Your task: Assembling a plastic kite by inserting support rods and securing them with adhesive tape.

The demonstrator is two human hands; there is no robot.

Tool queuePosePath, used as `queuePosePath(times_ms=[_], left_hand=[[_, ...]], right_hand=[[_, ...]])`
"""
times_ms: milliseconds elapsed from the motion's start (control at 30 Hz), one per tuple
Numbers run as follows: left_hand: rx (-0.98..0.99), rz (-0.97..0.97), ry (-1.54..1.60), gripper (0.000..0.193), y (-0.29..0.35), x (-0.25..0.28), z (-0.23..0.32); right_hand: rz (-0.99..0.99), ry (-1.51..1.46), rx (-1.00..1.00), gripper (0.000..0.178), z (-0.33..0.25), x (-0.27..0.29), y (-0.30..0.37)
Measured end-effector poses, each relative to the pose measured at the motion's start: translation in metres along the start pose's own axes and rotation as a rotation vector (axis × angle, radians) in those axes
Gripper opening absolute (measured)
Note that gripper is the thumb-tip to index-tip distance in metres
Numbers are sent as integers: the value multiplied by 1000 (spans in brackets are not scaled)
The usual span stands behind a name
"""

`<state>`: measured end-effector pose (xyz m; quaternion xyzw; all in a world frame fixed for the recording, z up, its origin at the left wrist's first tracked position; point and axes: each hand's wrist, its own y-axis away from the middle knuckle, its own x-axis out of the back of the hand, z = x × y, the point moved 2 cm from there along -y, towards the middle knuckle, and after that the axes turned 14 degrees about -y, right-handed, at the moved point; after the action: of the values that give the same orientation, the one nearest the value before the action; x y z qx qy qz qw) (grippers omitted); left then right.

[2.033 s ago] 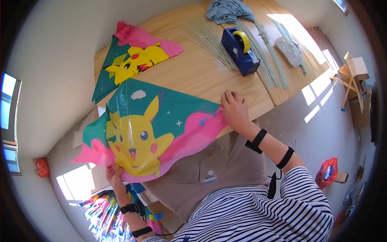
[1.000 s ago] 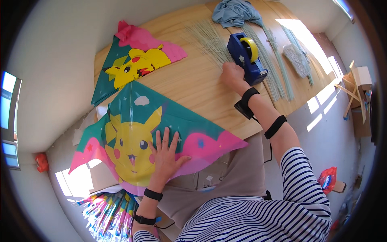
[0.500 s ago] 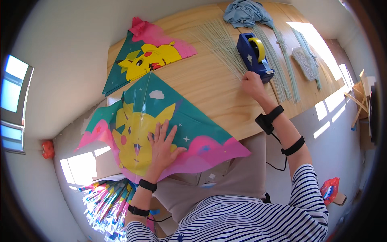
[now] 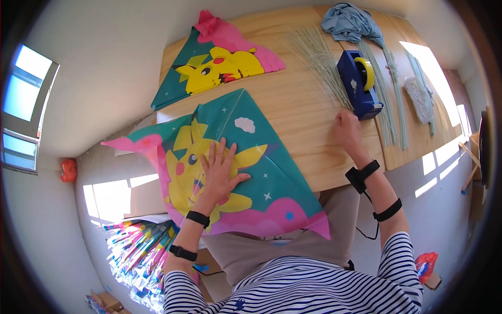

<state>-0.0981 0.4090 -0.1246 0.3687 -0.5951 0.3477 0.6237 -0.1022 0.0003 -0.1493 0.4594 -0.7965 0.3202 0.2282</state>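
Note:
A triangular kite sheet in teal and pink, printed with a yellow cartoon figure, hangs partly over the near table edge toward my lap. My left hand lies flat on the figure, fingers spread. My right hand is closed at the near ends of a fan of thin pale rods; whatever its fingers hold is hidden. Just beyond it stands a blue tape dispenser with a yellow roll.
Folded printed sheets lie at the table's far left. More rods, a clear plastic box and a blue-grey cloth are at the right. Bundled shiny packages hang low at the left. The wooden tabletop ends near my lap.
The view has shifted, moving the table rightward in the picture. My right hand has drawn slightly toward me from the dispenser. The sheet's right corner droops more; my left hand stays flat on it.

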Motion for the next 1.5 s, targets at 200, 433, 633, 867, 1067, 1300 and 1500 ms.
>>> queuePosePath(times_ms=[200,433,633,867,1067,1300,1500], left_hand=[[-12,35,-14,88,-15,24,-10],[215,353,-32,62,-39,16,-125],[283,418,-202,40,-81,58,-169],[306,233,-273,9,-98,80,-210],[273,388,-277,4,-76,137,-211],[327,378,-283,2,-76,158,-222],[406,429,-314,6,-126,133,-242]], right_hand=[[-133,87,190,25,-72,-8,14],[-548,24,539,65,-152,-71,65],[-667,99,521,75,-147,-89,73],[-688,98,486,76,-150,-79,73],[-706,90,465,75,-148,-69,71],[-678,86,468,71,-153,-70,62],[-506,173,397,64,-132,-85,17]])
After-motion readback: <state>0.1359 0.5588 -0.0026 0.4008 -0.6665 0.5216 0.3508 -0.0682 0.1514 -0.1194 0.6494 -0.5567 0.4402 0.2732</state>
